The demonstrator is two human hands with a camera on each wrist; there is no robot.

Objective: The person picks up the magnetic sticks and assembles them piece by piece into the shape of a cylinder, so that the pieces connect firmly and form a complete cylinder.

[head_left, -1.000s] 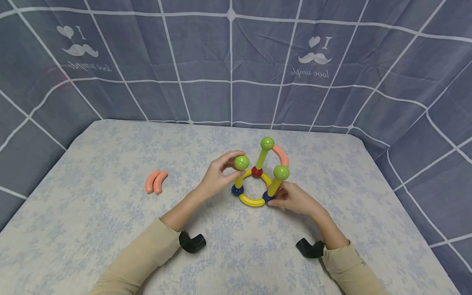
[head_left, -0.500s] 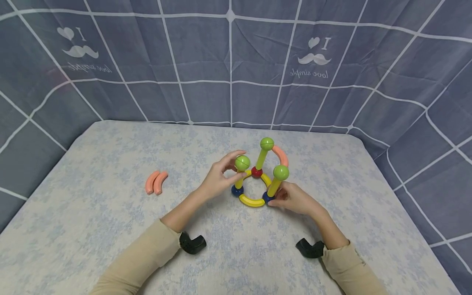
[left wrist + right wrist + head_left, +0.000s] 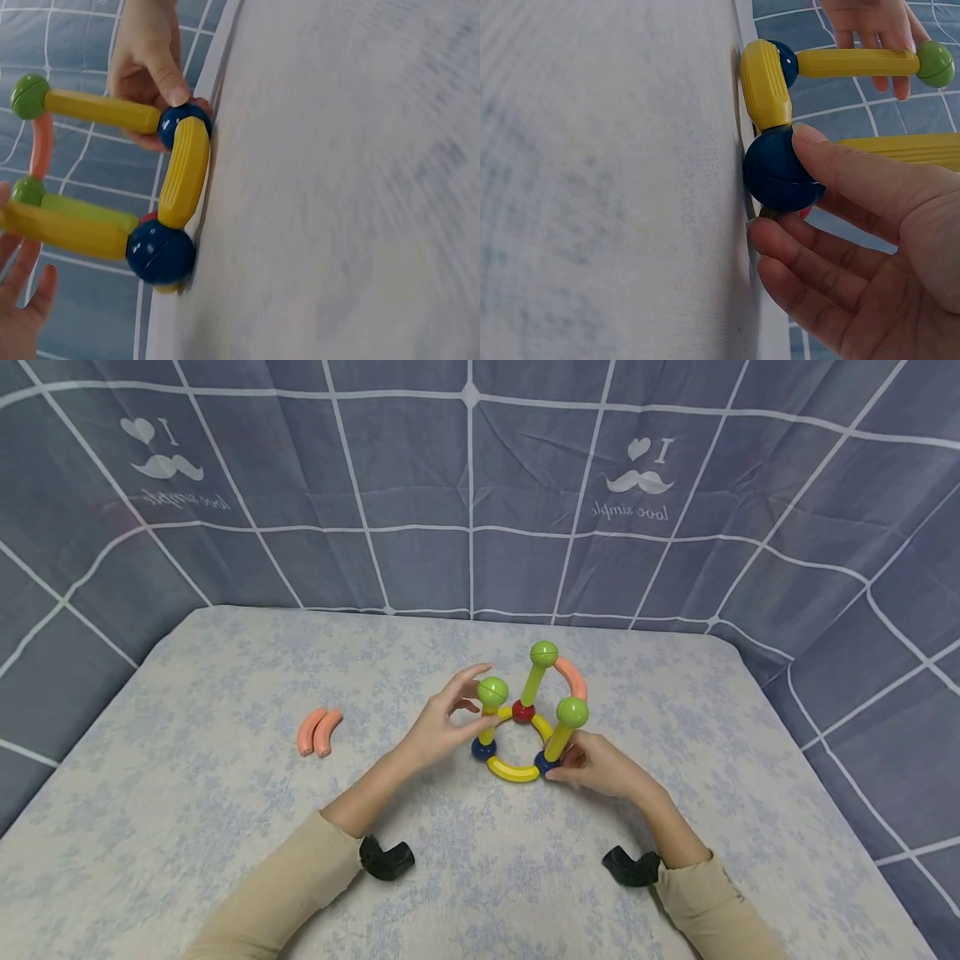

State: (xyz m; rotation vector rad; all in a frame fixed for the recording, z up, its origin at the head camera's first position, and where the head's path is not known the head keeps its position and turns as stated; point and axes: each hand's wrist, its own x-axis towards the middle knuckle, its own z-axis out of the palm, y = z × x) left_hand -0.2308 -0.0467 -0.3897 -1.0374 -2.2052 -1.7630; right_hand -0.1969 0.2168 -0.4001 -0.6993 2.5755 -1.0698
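Note:
A magnetic-stick toy frame stands on the table in the head view. Curved yellow sticks (image 3: 513, 772) join a left blue ball (image 3: 483, 748), a right blue ball (image 3: 776, 169) and a red ball (image 3: 523, 712) in a ring. On each ball rises a straight stick topped by a green ball (image 3: 492, 692). A curved coral stick (image 3: 573, 678) links the rear and right green balls. My right hand (image 3: 606, 766) pinches the right blue ball between thumb and fingers. Around the left yellow upright (image 3: 71, 232), my left hand (image 3: 437, 728) has its fingers loosely spread, thumb overlapping the stick.
Two curved coral sticks, the nearer-left one (image 3: 309, 732) and its neighbour (image 3: 327, 732), lie side by side left of the frame on the patterned tablecloth (image 3: 187, 827). A blue checked curtain (image 3: 420, 468) hangs behind the table and at both sides.
My left hand's fingers have spread slightly away from the left green ball. The right hand and the toy frame stay practically still.

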